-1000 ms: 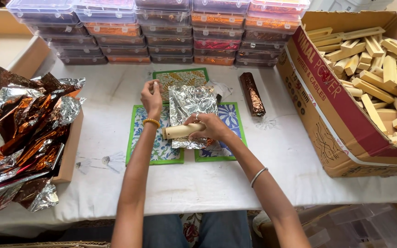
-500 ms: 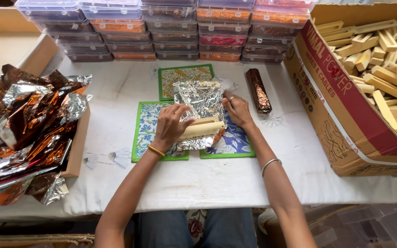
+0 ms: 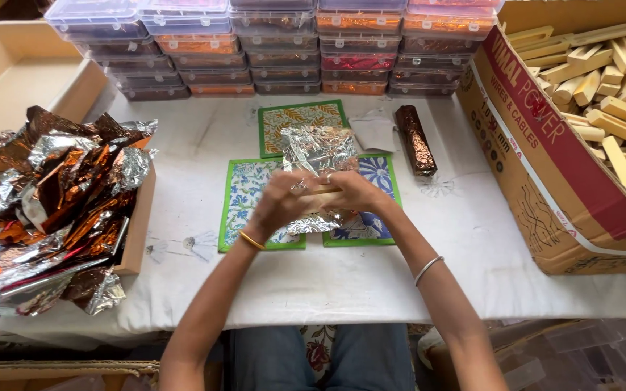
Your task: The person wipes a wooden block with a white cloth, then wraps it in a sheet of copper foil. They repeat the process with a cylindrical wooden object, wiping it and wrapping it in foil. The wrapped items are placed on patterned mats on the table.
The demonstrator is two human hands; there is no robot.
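Centrally, silver foil sheet (image 3: 318, 156) (crinkled) under both hands' fingers (image 3: 295, 190).

One head-worn camera looks steeply down over the counter (image 3: 371, 282) from close above — forearms reach in from the bottom edge, stacked boxes (image 3: 284, 51) along the top, blurred hands probably near centre.

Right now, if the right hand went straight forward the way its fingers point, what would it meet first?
Probably the silver foil sheet that the right hand already touches, then the green patterned mat beyond; depth is unclear.
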